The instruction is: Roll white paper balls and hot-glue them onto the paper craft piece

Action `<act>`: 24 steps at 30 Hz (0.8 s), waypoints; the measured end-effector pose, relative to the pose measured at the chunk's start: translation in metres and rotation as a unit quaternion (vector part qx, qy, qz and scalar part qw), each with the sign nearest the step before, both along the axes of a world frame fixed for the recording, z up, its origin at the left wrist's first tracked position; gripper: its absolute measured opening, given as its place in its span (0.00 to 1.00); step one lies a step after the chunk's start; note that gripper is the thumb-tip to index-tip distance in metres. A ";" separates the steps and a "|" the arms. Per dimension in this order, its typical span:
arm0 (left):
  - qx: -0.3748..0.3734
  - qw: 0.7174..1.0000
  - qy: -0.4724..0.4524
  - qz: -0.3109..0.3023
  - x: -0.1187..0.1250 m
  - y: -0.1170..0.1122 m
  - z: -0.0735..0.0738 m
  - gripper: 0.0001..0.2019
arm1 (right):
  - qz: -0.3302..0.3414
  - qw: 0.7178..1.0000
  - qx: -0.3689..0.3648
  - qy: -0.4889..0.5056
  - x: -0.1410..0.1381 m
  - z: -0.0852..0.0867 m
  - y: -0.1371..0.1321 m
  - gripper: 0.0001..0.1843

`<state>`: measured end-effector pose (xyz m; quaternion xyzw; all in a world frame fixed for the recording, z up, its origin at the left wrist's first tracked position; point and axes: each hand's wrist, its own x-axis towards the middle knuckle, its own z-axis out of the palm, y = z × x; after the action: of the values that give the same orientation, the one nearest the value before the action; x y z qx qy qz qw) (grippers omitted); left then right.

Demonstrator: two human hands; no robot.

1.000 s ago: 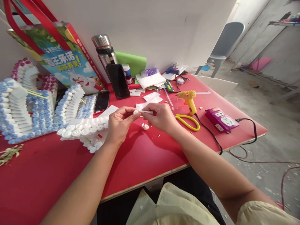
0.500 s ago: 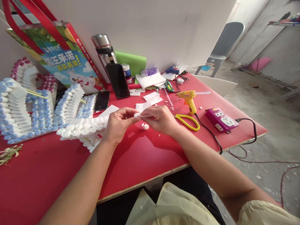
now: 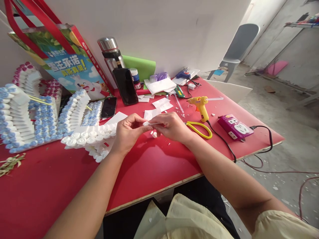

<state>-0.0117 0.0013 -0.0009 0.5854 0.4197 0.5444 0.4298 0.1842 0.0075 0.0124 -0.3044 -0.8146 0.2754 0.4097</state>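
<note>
Between my two hands is a small white paper rosette [image 3: 146, 123], its strip partly rolled. My left hand [image 3: 129, 131] pinches the rolled end between thumb and fingertips. The loose tail of the strip runs into my right hand [image 3: 170, 126], whose thumb and fingers are closed on it. Just below, a finished white rosette [image 3: 155, 134] lies on the red table [image 3: 149, 179], partly behind my fingers. Left of my left hand stands a piece covered with rows of white rosettes [image 3: 91, 139]. White paper pieces [image 3: 163, 104] lie beyond my hands.
A yellow glue gun [image 3: 201, 106], yellow-handled scissors [image 3: 199, 130] and a purple power socket [image 3: 235, 127] are on the right. At the left stand blue-and-white rosette pieces [image 3: 42, 119] and a printed bag [image 3: 72, 66]. A propped phone [image 3: 126, 86] and steel flask [image 3: 109, 49] stand behind.
My hands stay close together around the rosette. My right fingers have shifted slightly along the strip and now cover more of the loose rosette below.
</note>
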 end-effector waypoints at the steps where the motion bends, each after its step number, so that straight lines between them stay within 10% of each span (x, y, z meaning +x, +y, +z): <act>1: -0.001 1.000 0.003 0.003 0.000 0.000 0.000 0.17 | 0.006 1.000 -0.016 0.003 0.000 0.000 0.000 0.10; 19: 0.017 0.998 0.063 -0.015 0.004 -0.008 0.012 0.12 | -0.070 0.991 -0.081 0.079 -0.007 0.001 -0.003 0.15; 24: 0.055 0.996 0.075 0.015 0.005 -0.003 0.007 0.09 | 0.004 0.929 -0.332 0.165 -0.006 0.009 0.002 0.25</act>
<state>-0.0070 -0.0020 0.0058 0.6409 0.4289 0.5280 0.3557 0.1782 0.0091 0.0213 -0.3698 -0.5985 0.5787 0.4126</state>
